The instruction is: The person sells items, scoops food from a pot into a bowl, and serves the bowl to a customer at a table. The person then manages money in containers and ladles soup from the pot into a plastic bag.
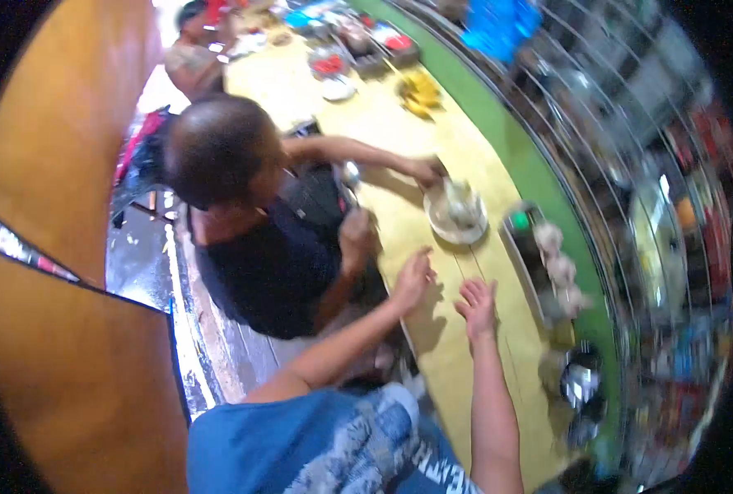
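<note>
My left hand (414, 284) hovers over or near the yellow tabletop (457, 329), fingers apart and holding nothing. Close by on its right, my right hand (477, 306) is also open, with its fingers spread. Just beyond both hands sits a white bowl (447, 232), apart from them. A pale, blurred item (463, 204) is in the bowl; its kind is unclear. Another person's hand (427, 170) reaches to the bowl's far side. That person's other hand (357, 230) holds a spoon (351, 174).
A grey tray (525, 267) with pale round bulbs (560, 267) lies along the right edge. Yellow bananas (420, 92) and containers of red items (329, 64) are farther back. A wire grille (613, 156) borders the right side. The person in black (259, 263) stands at left.
</note>
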Action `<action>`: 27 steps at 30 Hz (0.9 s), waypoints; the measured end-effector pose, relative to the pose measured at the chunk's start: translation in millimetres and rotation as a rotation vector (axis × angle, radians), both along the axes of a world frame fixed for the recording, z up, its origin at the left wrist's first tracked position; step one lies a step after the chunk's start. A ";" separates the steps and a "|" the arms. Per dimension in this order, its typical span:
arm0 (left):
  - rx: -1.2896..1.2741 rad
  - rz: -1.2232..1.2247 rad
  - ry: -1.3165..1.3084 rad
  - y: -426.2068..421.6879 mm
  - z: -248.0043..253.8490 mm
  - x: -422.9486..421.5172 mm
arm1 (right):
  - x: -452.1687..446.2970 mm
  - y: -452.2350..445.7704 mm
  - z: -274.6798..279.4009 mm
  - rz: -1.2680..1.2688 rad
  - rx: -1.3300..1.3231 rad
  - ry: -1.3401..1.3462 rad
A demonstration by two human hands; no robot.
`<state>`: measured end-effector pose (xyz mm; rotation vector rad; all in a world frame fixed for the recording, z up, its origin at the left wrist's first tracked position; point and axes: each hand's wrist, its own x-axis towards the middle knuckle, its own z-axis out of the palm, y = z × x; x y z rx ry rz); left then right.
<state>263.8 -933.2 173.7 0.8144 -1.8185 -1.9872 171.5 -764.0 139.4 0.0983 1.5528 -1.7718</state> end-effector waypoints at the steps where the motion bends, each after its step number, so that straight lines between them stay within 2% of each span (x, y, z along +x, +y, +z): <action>1: -0.033 -0.082 -0.005 10.2 7.2 21.2 | 29.4 26.0 10.1 -0.020 -0.012 -0.077; 3: -0.062 -0.244 -0.012 33.2 27.1 60.4 | 75.7 66.9 22.6 -0.086 -0.004 -0.156; 6: -0.329 -0.540 -0.049 61.7 42.3 115.4 | 136.9 116.4 25.0 -0.033 0.056 -0.189; 11: -0.397 -0.709 -0.103 120.4 33.8 176.2 | 196.4 159.7 28.1 -0.052 -0.034 -0.031; 17: -0.501 -0.929 -0.188 166.1 32.0 206.3 | 243.9 237.1 30.8 -0.049 -0.018 0.086; 18: -0.555 -0.962 -0.094 170.7 28.6 209.6 | 252.3 247.2 28.9 0.008 0.004 0.112; 20: -0.602 -1.075 -0.084 177.2 7.8 209.7 | 275.1 268.5 39.7 -0.044 0.027 0.037; 23: -0.551 -1.243 -0.144 190.8 2.7 199.6 | 322.0 311.7 25.3 -0.046 0.060 0.034; 24: -0.554 -1.261 -0.123 194.6 8.9 194.1 | 336.4 320.1 20.2 -0.068 0.093 0.001; 26: -0.619 -1.398 -0.066 199.6 25.7 186.3 | 370.7 336.9 9.9 -0.090 0.321 0.145; 27: -0.654 -1.314 0.275 199.0 -4.2 186.0 | 389.9 338.4 7.8 -0.150 0.351 0.322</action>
